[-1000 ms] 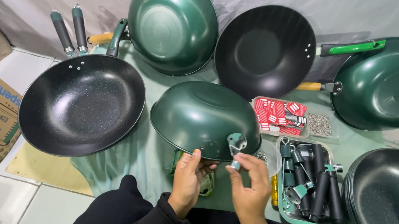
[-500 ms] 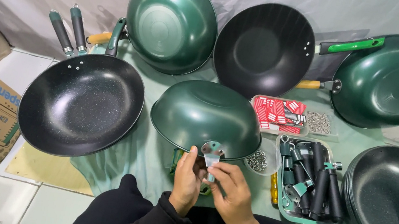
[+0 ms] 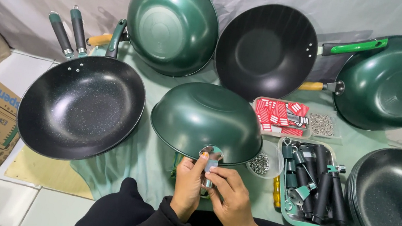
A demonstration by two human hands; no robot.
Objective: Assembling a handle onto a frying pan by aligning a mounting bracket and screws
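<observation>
Silver metal bracket [image 3: 212,158], small and shiny, is pinched between the fingertips of both hands at lower centre of the frame. Left hand [image 3: 188,183] curls closed on its left edge; right hand [image 3: 230,198] closes on it from below. The bracket touches the near rim of an upturned green wok [image 3: 208,119], smooth and domed. A tray of dark handles [image 3: 311,181] lies to the right.
</observation>
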